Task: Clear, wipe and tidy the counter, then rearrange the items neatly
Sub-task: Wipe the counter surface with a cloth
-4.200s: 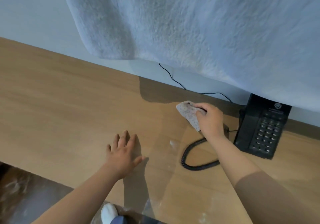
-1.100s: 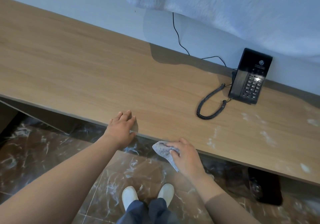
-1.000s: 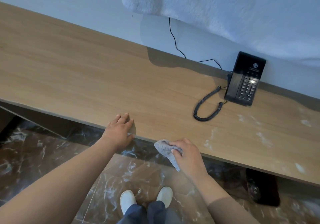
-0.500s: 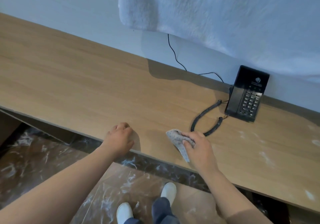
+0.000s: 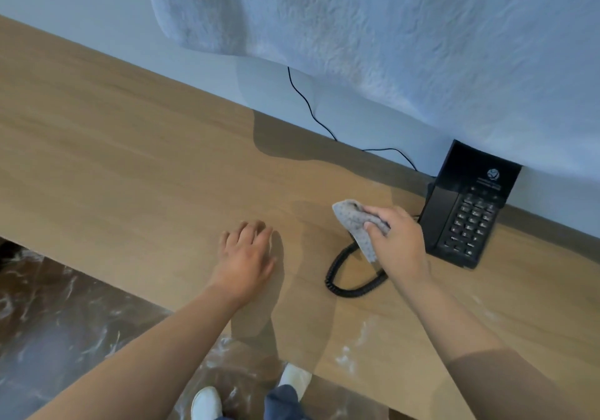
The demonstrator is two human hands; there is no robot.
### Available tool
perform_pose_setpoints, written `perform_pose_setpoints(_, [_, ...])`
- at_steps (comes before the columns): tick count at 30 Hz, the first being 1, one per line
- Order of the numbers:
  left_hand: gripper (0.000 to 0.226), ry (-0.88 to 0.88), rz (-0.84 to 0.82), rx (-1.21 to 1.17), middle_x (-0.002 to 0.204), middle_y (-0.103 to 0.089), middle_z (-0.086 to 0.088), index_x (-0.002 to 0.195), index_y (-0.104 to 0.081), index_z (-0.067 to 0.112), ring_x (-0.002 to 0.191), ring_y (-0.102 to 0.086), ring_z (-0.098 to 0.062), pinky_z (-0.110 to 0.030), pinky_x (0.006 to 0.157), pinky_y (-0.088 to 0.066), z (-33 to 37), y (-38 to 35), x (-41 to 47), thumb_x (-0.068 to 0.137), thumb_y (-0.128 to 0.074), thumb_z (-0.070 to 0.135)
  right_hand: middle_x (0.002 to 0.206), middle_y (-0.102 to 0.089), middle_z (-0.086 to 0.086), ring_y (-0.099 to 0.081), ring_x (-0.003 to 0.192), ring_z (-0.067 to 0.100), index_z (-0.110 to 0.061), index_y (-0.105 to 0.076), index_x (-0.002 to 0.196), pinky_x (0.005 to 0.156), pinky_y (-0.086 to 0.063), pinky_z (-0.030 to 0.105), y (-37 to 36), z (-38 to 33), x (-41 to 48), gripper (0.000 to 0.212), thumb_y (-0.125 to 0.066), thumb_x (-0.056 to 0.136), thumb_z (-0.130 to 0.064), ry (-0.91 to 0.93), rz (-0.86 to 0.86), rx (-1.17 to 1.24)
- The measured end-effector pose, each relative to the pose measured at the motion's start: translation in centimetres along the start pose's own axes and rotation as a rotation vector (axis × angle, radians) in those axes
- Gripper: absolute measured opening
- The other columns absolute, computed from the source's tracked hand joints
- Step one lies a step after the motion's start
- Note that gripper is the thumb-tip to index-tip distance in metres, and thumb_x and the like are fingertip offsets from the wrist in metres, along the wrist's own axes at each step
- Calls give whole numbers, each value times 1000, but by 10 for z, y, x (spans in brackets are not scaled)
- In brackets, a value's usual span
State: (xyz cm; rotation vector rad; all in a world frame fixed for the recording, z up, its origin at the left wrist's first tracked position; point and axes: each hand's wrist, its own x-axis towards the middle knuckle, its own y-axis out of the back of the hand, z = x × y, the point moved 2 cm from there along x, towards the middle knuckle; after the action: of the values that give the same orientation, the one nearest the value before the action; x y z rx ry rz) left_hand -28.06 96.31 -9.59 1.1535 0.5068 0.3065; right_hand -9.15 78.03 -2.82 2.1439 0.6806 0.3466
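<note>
My right hand (image 5: pixel 397 241) gripping the cloth (image 5: pixel 355 224) on the counter (image 5: pixel 130 176) beside the phone (image 5: pixel 467 211), over its cord (image 5: pixel 344 276), my left hand (image 5: pixel 246 257) resting flat, fingers relaxed

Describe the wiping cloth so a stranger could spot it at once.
Start at the long wooden counter along the wall and find the black desk phone. Just left of it, the right hand grips a small crumpled cloth over the coiled cord. Its pale grey, speckled fabric stands out against the black phone and cord.

White shoes (image 5: pixel 206 402), dark blue trousers (image 5: pixel 281 401), forearms bare.
</note>
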Motion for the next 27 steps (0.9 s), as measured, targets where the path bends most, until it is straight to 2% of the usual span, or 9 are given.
perform_pose_setpoints(2, [52,31,1,13,148,-41,-11,137,-50,17,139,-31,-38,-57,113,-24,0,-6,9,92,-49,44,112,-63,0,-54,100,10,-20,-68,120,84,-38,21,3,6,24,31,-57,92,-10,30,7,-18])
perform_pose_setpoints(5, [63,47,16,22,148,-43,-11,136,-53,18,138,-33,-36,-56,114,-22,-3,-12,16,88,-32,53,114,-62,1,-51,99,7,-21,-67,121,82,-35,19,0,18,59,32,-55,93,-10,51,10,-52])
perform_pose_setpoints(10, [60,34,81,16,149,-42,-7,140,-51,22,141,-30,-31,-50,117,-16,-7,-21,14,91,-35,51,116,-64,7,-56,108,22,-15,-66,122,86,-43,28,-16,33,105,33,-53,93,-9,73,45,-151])
perform_pose_setpoints(13, [58,23,137,3,151,-40,-5,142,-49,21,144,-27,-27,-51,118,-17,-7,-23,12,93,-36,49,120,-65,8,-59,110,27,-15,-65,125,90,-48,33,-22,42,130,36,-51,92,-8,68,76,-196])
perform_pose_setpoints(16, [57,14,194,-30,151,-41,-3,142,-50,19,145,-27,-25,-50,118,-18,-8,-23,12,94,-38,47,123,-62,10,-57,112,29,-14,-65,124,91,-45,34,-26,49,149,35,-49,93,-6,49,81,-189])
perform_pose_setpoints(20, [56,0,235,-41,152,-41,-2,142,-50,18,145,-28,-24,-49,119,-17,-11,-25,12,94,-39,44,121,-58,15,-55,109,33,-8,-66,118,93,-46,44,-32,58,170,31,-50,93,-4,63,86,-277])
perform_pose_setpoints(23, [54,-5,261,-41,151,-41,-2,140,-51,17,145,-29,-24,-51,118,-18,-10,-26,12,94,-41,42,125,-57,13,-53,115,30,-10,-64,125,95,-45,38,-42,66,179,34,-50,94,-5,32,53,-300])
perform_pose_setpoints(27, [53,-11,290,-35,151,-42,-3,139,-53,16,144,-30,-24,-52,117,-20,-10,-26,13,93,-42,41,127,-56,13,-51,117,27,-4,-64,125,97,-39,27,-55,74,170,34,-54,92,-3,66,100,-215])
